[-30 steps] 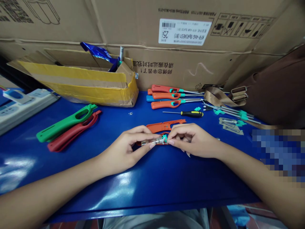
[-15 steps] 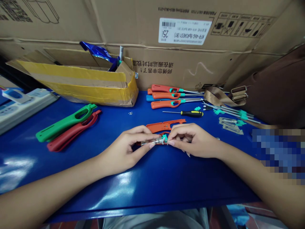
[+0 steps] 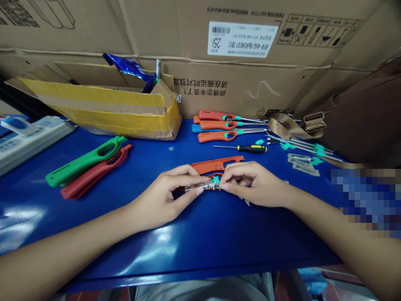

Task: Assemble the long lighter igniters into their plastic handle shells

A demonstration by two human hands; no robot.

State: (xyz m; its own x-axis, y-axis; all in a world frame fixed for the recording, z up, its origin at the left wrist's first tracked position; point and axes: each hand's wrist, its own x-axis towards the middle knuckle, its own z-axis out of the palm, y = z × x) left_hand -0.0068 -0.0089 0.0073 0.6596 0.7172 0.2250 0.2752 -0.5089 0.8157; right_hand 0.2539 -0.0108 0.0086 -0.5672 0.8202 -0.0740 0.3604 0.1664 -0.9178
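The left hand [image 3: 171,196] is clamped on a transparent lighter tank [image 3: 192,187], pinched between thumb and fingers. The tank lies roughly horizontal, above the near side of the work position on the blue bench [image 3: 188,251]. The right hand [image 3: 255,184] is positioned just beside its right end, thumb and forefinger drawn together; whether they grip a small part cannot be determined. The two hands are near each other but apart.

A teal plastic part [image 3: 216,180] is located between the fingertips. Behind it, an orange handle half-shell [image 3: 205,167] lies with its inner face up; further orange plastic beneath the hands is mostly covered.

Beyond the hands, a black-and-yellow screwdriver [image 3: 252,149] points left, with small metal pieces [image 3: 171,148] well to its left. Behind the screwdriver, long-nosed lighters [image 3: 213,136] in orange, red and blue lie grouped. To the right are thin metal tubes [image 3: 302,144] with teal fittings [image 3: 318,149], and transparent parts [image 3: 303,165] nearer the edge.

To the left, a green handle shell [image 3: 83,163] lies against a red handle shell [image 3: 94,177]. A white power strip [image 3: 37,140] and a yellow-taped cardboard box [image 3: 109,119] are placed farther out. A large printed carton [image 3: 175,25] forms the backdrop.
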